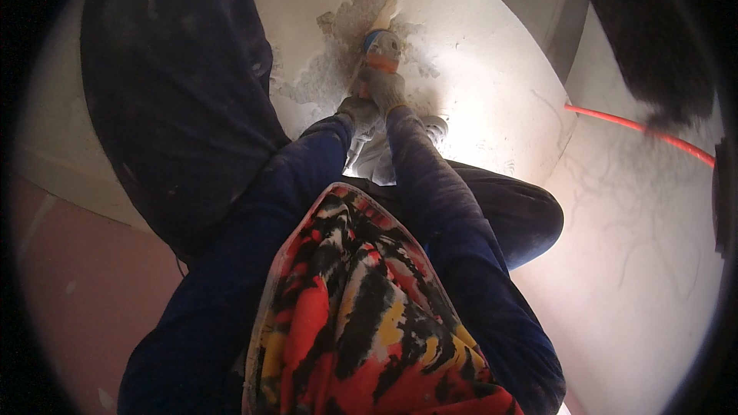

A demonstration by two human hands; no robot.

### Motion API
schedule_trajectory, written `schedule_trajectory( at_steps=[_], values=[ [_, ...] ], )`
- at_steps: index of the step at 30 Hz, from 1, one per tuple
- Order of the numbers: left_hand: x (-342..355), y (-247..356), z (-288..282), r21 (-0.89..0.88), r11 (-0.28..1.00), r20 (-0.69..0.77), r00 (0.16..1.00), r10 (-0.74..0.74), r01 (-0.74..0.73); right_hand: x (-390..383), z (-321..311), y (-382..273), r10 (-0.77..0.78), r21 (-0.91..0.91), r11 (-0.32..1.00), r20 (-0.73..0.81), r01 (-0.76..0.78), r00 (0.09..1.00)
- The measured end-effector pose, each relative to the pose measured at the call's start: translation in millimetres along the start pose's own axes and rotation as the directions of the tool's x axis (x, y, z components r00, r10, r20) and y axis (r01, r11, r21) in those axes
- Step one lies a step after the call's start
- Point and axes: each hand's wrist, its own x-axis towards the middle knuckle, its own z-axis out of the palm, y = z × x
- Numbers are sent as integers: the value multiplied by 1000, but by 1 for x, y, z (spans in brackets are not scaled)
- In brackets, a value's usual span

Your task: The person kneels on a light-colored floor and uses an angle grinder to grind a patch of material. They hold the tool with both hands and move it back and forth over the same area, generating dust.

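Observation:
Both of my hands wear dusty grey gloves and reach forward to an orange-and-grey angle grinder. A blue rim shows at the left of its head. My right hand is closed round the grinder's body, just behind the head. Below and slightly left, my left hand is closed on the rear part, most of which the gloves hide. The grinder's head lies over a rough, chipped grey patch in a pale, curved surface. Whether the disc touches the surface I cannot tell.
My dark-trousered legs flank the work, the left knee raised, the right leg folded. A patterned cloth covers my front. An orange hose or cable runs along the right. A dark, fuzzy-edged shape hangs at upper right.

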Motion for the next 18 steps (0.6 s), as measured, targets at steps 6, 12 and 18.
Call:
schedule_trajectory(
  at_steps=[6,12,18],
  values=[
    [4,2,5,-1,1000,-62,998,-6,6,-3,-3,5,48,131,990,43,-53,998],
    [6,2,12,-10,999,-11,999,32,-32,-11,-9,1,-73,-80,994,5,73,997],
    [11,4,14,-128,991,-77,996,-38,28,-16,-15,2,160,155,975,-2,-158,987]
  ],
)
